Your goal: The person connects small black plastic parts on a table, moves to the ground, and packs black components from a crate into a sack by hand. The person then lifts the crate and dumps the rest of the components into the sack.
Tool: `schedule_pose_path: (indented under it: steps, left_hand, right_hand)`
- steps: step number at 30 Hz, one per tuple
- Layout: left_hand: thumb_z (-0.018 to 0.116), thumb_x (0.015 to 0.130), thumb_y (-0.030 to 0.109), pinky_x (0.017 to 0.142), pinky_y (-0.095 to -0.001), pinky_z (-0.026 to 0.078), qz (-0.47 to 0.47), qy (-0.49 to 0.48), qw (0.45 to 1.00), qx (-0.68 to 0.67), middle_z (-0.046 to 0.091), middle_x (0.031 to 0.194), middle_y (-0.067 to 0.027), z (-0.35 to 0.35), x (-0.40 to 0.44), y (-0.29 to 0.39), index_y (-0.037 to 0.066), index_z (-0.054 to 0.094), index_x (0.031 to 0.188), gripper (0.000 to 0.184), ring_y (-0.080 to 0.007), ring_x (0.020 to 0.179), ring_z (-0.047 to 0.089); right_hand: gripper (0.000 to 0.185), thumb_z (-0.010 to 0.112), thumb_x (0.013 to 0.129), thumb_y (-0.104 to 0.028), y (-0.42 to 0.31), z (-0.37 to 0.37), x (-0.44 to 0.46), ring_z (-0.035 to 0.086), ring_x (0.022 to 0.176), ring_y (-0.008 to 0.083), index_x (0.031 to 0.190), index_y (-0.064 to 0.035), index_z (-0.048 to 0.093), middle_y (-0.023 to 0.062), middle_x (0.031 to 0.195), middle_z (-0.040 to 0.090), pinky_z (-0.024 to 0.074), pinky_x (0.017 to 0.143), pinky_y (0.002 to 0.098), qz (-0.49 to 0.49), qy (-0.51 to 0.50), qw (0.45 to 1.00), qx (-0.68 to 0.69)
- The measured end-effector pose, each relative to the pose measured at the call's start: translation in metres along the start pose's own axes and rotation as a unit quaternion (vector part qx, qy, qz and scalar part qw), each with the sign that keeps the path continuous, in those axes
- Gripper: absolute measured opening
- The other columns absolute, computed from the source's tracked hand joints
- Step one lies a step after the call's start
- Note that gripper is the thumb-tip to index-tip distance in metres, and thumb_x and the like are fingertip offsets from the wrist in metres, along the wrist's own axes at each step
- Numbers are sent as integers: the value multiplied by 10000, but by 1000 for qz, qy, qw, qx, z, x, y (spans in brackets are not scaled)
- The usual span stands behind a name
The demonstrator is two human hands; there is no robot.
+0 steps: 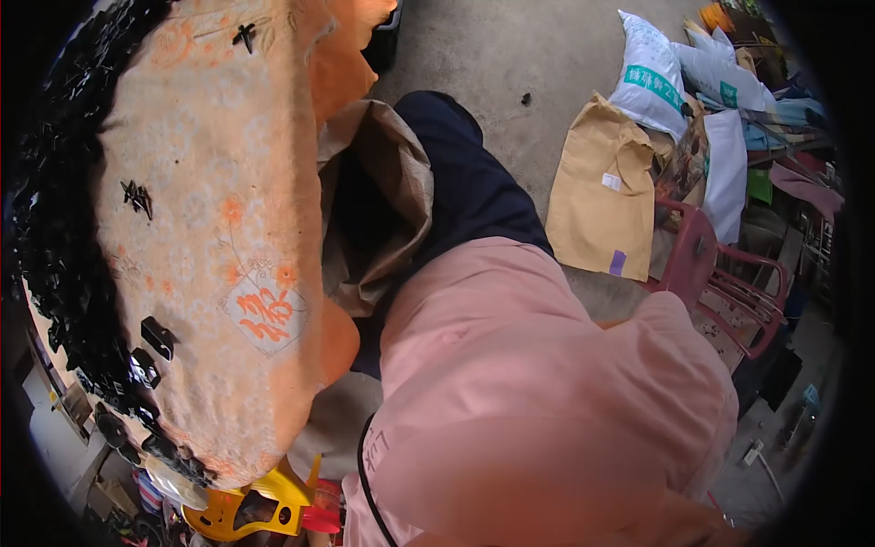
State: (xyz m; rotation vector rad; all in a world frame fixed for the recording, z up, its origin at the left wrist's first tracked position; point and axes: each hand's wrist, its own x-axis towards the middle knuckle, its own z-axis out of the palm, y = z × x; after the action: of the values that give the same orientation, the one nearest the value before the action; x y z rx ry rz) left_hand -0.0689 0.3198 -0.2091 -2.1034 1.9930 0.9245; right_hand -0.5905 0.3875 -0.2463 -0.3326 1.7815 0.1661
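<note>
On table [196, 196] | black pieces [56, 228] heaped and scattered | hands out of view

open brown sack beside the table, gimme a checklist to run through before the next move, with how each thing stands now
1. Mouth of the brown sack open: ok, it gapes beside the cloth-covered table.
2. Inside of the sack clear to see: cannot tell, it is too dark.
3. Black pieces on the table: ok, heaped along the side away from the sack.
4. No strays on the cloth: not ok, a small cluster and a crossed piece lie apart from the heap.
5. Left hand and right hand placed: cannot tell, neither shows in view.
6. Floor free of bits: not ok, a small dark thing lies there.
</note>
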Motion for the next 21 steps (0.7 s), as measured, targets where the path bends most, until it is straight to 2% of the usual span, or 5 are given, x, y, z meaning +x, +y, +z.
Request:
schedule_pose_path:
  steps: [12, 15, 17, 18, 21]
  left_hand:
    - [672, 650, 317, 842, -405, 422, 37, 8, 998, 47, 569, 966, -191, -13, -8, 1, 85, 648, 947, 378, -356, 932, 520]
    - [674, 646, 313, 846, -407, 419, 41, 5, 997, 60, 565, 977, -192, -15, -8, 2, 85, 647, 949, 380, -357, 942, 516]
    - [676, 644, 311, 849, -408, 417, 50, 3, 997, 67, 563, 984, -193, -17, -8, 3, 85, 647, 950, 381, -357, 949, 513]
    - [677, 643, 309, 850, -409, 416, 53, 1, 996, 71, 561, 987, -193, -19, -7, 4, 85, 647, 950, 382, -357, 953, 512]
    - [680, 639, 306, 854, -411, 414, 59, 2, 995, 80, 558, 997, -194, -21, -1, 8, 85, 646, 952, 385, -358, 963, 508]
  right_hand:
    - [213, 530, 740, -83, 12, 83, 78, 583, 724, 148, 928, -69, 630, 24, 838, 637, 453, 641, 251, -48, 29, 957, 283]
    - [219, 528, 738, -71, 7, 66, 74, 579, 728, 143, 934, -74, 627, 17, 842, 635, 446, 646, 243, -97, -56, 913, 393]
    - [259, 548, 710, -41, -24, 42, 47, 523, 901, 122, 963, -77, 588, 5, 964, 593, 410, 789, 299, -149, -140, 884, 420]
    - [302, 574, 789, -117, -32, 33, 51, 572, 884, 180, 1067, -4, 543, 92, 995, 606, 434, 833, 310, -183, -216, 832, 478]
    - [206, 527, 861, -194, -71, -1, 24, 571, 752, 174, 994, -37, 515, 69, 797, 570, 464, 731, 312, -178, -153, 825, 513]
